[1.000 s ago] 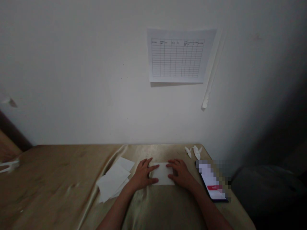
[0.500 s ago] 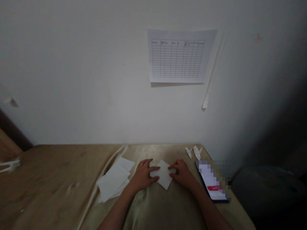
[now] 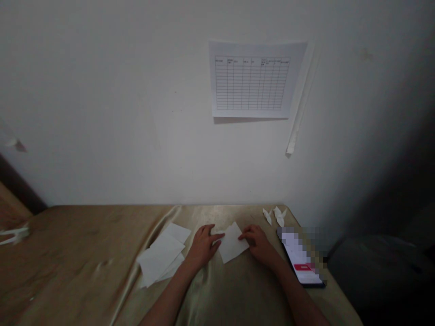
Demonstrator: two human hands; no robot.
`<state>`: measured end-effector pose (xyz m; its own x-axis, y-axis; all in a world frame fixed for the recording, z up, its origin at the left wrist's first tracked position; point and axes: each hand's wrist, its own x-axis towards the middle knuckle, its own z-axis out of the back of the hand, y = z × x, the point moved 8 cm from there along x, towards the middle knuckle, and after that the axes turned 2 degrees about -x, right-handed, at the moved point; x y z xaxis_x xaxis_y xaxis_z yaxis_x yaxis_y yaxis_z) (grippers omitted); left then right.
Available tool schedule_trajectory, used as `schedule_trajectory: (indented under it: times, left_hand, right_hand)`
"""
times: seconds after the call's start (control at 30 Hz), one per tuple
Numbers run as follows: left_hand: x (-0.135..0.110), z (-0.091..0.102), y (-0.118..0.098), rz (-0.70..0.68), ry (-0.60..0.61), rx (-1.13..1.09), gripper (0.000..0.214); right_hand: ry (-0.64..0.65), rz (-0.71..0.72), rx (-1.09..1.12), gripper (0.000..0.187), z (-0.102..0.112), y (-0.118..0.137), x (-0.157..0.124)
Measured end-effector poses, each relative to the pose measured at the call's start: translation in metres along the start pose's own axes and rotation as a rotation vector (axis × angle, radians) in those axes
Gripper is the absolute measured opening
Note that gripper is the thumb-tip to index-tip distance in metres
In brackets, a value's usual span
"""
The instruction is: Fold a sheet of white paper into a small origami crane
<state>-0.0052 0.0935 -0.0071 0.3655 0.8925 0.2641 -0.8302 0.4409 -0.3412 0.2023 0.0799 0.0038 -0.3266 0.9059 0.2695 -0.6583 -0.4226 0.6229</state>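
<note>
A small white folded paper (image 3: 233,243) lies tilted on the tan cloth-covered table (image 3: 84,253), between my two hands. My left hand (image 3: 203,247) rests at its left edge, fingertips pinching that side. My right hand (image 3: 258,243) has its fingers curled onto the paper's right edge. A loose stack of white sheets (image 3: 162,258) lies just left of my left hand.
A phone (image 3: 301,260) with a lit screen lies at the table's right edge. Two small white folded paper figures (image 3: 276,215) sit at the far right corner. A printed grid sheet (image 3: 253,81) hangs on the wall. A white object (image 3: 13,235) shows at far left.
The paper lay flat and square under both hands a second ago. It has since been turned, and now sits tilted with its upper corner raised between my fingertips.
</note>
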Motion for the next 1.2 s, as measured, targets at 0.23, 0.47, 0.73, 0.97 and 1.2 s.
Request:
schedule_trajectory:
  times: [0.23, 0.47, 0.73, 0.97, 1.2]
  left_hand:
    - [-0.006, -0.002, -0.002, 0.013, 0.075, -0.039, 0.053]
    - [-0.002, 0.002, -0.005, -0.003, 0.091, -0.077, 0.040]
    - [0.000, 0.010, 0.002, 0.046, 0.036, -0.181, 0.038]
    - [0.002, 0.010, 0.002, 0.086, 0.002, -0.175, 0.025]
    - [0.005, 0.008, 0.003, 0.179, -0.109, -0.180, 0.024]
  right_hand:
    - [-0.036, 0.008, 0.006, 0.036, 0.007, 0.005, 0.000]
    - [-0.006, -0.049, 0.036, 0.013, 0.009, -0.001, 0.001]
    - [-0.048, -0.132, -0.094, 0.016, 0.011, -0.005, 0.003]
    - [-0.120, -0.196, -0.177, 0.016, 0.011, -0.011, 0.004]
    - [-0.152, -0.240, -0.255, 0.013, 0.004, -0.010, 0.003]
